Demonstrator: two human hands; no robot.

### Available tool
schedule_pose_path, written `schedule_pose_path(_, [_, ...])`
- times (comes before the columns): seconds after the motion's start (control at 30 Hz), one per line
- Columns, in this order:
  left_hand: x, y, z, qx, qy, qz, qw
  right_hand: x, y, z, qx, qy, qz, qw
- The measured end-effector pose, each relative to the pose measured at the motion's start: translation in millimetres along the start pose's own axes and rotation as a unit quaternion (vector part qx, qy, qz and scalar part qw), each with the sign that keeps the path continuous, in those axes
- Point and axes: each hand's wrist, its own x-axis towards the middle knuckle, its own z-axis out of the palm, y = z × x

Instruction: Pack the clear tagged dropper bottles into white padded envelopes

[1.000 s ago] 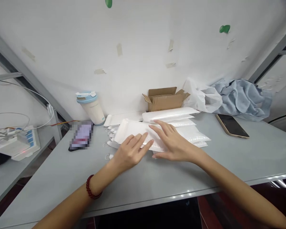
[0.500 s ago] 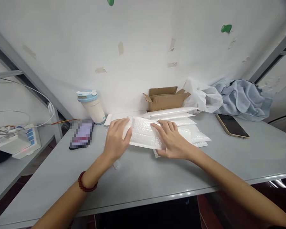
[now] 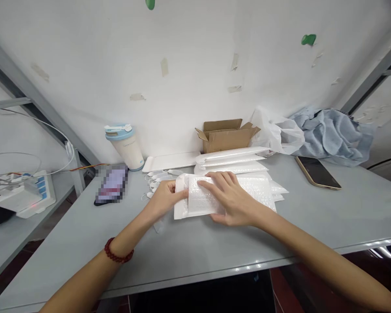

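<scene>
A white bubble mailer is held between both hands above the desk. My left hand pinches its left end at the flap, thumb on top. My right hand grips the middle of the mailer, fingers over the top edge and thumb at the lower edge. Behind it lies a stack of white bubble mailers. Left of the stack are several small items with white loops in clear wrapping, partly hidden by my left hand. A flat white packet lies behind them.
An open cardboard box, a white plastic bag and blue cloth are along the wall. One phone lies at right, another at left by a lidded cup. A power strip is far left.
The mailer has moved down and toward me, with my right hand still on it. My left hand has shifted to a pinch at its flap end, uncovering the small items and the flat packet.
</scene>
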Motion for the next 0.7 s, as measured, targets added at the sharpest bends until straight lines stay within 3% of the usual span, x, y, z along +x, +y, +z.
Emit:
schedule_pose_path(0.17, [-5,-5,14.6,0.108,0.021,0.025,0.994,0,-9,4,0.005,-0.018,-0.020,1.000])
schedule_pose_path(0.4, [-4,-10,13.6,0.155,0.029,0.031,0.987,0,-10,8,0.001,-0.022,-0.019,1.000])
schedule_pose_path(0.7, [-7,1,11.6,0.006,-0.009,0.104,0.995,0,-11,11,-0.031,0.013,-0.027,0.999])
